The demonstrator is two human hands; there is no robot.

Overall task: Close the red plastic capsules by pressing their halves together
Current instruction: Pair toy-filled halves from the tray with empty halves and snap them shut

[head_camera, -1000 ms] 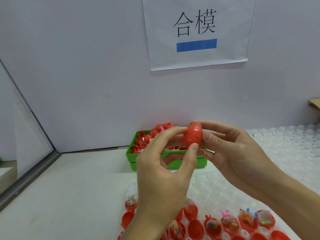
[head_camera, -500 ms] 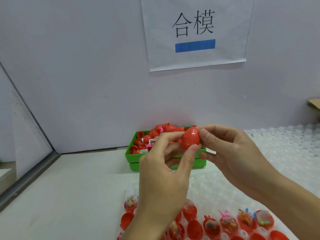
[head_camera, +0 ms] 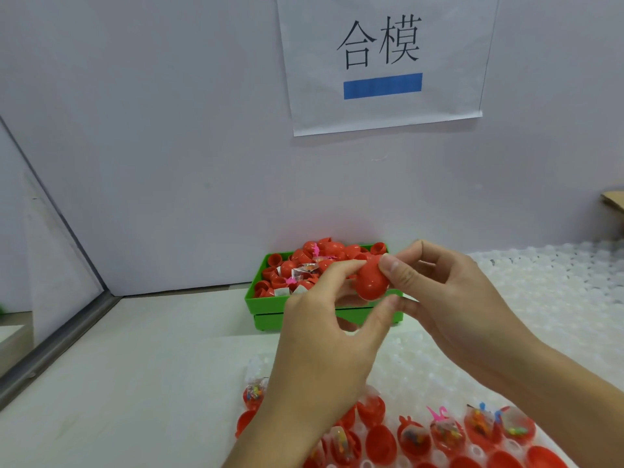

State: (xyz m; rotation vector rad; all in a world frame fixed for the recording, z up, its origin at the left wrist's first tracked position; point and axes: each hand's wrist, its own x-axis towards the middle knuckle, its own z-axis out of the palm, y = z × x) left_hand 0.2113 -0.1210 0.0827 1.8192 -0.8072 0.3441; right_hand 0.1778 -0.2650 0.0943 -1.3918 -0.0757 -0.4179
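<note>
A red egg-shaped capsule (head_camera: 371,282) is held in the air in front of the green bin. My left hand (head_camera: 324,346) pinches it from the left and below with forefinger and thumb. My right hand (head_camera: 449,298) pinches it from the right, thumb on its upper side. The capsule looks closed and tilts to the left. Below the hands, several open red capsule halves (head_camera: 413,437) holding small bagged toys sit in a clear dimpled tray (head_camera: 418,363).
A green bin (head_camera: 266,304) heaped with loose red halves and toy bags stands against the back wall. More clear dimpled trays (head_camera: 557,298) cover the table on the right. A paper sign (head_camera: 385,62) hangs on the wall. A metal rail (head_camera: 57,349) edges the table at the left.
Both hands have lowered the capsule slightly and tipped it further to the left. My right thumb has shifted onto its upper side.
</note>
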